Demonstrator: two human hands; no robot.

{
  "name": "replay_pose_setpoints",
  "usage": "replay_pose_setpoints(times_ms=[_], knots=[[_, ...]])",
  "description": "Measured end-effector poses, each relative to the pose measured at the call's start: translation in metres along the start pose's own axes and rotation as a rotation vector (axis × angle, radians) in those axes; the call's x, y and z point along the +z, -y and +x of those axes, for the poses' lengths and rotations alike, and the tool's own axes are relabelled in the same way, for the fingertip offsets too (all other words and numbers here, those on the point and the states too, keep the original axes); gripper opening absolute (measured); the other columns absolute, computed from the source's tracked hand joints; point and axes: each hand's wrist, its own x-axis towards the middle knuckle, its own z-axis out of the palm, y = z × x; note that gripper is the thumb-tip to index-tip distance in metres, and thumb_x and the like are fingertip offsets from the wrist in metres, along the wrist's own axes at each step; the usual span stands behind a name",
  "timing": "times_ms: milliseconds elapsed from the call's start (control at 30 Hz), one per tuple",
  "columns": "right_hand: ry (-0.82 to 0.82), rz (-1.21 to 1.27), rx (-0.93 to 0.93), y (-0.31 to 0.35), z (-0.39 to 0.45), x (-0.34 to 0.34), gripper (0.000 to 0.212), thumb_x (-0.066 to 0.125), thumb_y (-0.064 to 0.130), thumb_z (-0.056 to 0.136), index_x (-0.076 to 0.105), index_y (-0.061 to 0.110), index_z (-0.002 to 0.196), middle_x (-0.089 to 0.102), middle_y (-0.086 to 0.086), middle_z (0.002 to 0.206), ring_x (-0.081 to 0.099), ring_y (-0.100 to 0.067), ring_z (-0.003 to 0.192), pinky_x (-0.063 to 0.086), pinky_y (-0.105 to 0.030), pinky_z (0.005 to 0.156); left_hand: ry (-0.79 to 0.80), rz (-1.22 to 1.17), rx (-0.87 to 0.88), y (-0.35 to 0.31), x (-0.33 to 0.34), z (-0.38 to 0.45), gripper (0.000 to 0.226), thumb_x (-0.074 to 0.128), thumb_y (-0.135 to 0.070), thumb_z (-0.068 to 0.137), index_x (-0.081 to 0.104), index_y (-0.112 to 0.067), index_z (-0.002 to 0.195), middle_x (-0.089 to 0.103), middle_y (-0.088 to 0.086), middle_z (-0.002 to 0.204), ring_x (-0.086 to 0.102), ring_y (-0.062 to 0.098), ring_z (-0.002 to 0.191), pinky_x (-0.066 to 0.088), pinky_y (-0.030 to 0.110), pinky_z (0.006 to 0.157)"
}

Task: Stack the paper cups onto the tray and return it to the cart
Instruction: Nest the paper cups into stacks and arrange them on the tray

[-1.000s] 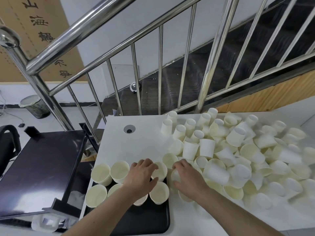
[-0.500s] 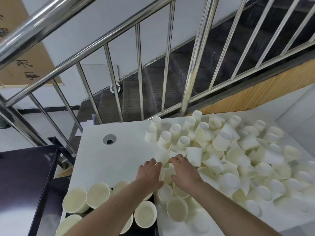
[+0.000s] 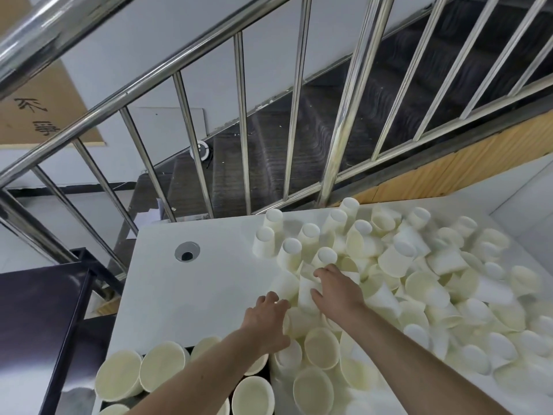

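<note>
Evidently, both hands have been carried forward off the tray and into the near edge of the heap of paper cups [image 3: 419,283] on the white worktop [image 3: 191,289] — a second ago they were pressed over the cups standing on the tray; now those cups are left behind at the bottom of the view. This is judged to mean that one batch has been set down and a fresh pick is being started, so the task is taken to be at an early stage, with most cups loose and the return to the cart not yet begun.

The left hand [image 3: 266,322] is held with its fingers spread and lightly bent, the fingertips laid at the edge of the heap beside a tipped cup [image 3: 285,284]; nothing is seen to be gripped by it. The right hand [image 3: 336,290] is laid palm-down over an overturned cup [image 3: 308,295], fingers bent about it — whether it is truly clasped cannot be told, since blur hides the contact.

Little of the dark tray [image 3: 263,373] itself is shown between the upright cups [image 3: 163,366] at the lower left. The dark cart [image 3: 36,319] is seen just beside the worktop, on the left.
</note>
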Motion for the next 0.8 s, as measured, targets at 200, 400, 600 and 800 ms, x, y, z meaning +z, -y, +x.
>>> replay_pose_setpoints(times_ms=[200,400,600,800], knots=[[0.076,-0.030,0.033,0.003,0.009,0.007,0.030,0.046,0.036,0.097,0.054,0.018,0.120,0.050,0.000,0.118,0.055,-0.022,0.103,0.039,-0.030,0.071,-0.030,-0.078,-0.067,0.000,0.002,0.000,0.057,0.056,-0.041,0.085,0.040,-0.021,0.136,0.038,0.002,0.135,0.037,0.023,0.125,0.045,0.039,0.093],[0.054,0.005,0.045,0.005,0.005,0.008,0.015,0.045,0.032,0.097,0.050,0.019,0.092,0.043,0.003,0.097,0.043,-0.018,0.085,0.034,-0.029,0.068,-0.016,-0.045,-0.115,-0.009,0.003,0.002,0.053,0.058,-0.034,0.086,0.040,-0.017,0.133,0.039,0.004,0.130,0.040,0.025,0.118,0.046,0.036,0.086],[-0.031,0.024,-0.011,0.008,-0.002,0.007,0.026,0.049,0.040,0.095,0.056,0.015,0.091,0.045,0.000,0.114,0.055,-0.019,0.087,0.042,-0.029,0.067,-0.070,-0.052,-0.134,-0.010,-0.001,0.000,0.046,0.058,-0.027,0.082,0.045,-0.017,0.124,0.042,0.003,0.122,0.042,0.023,0.111,0.044,0.032,0.076],[-0.117,0.085,-0.076,0.010,-0.013,0.002,0.034,0.054,0.047,0.093,0.060,0.014,0.092,0.026,0.001,0.151,0.048,-0.019,0.123,0.047,-0.029,0.078,-0.193,-0.127,-0.128,-0.005,-0.019,-0.009,0.054,0.059,-0.034,0.080,0.043,-0.021,0.130,0.042,-0.001,0.129,0.040,0.021,0.119,0.046,0.033,0.083]])
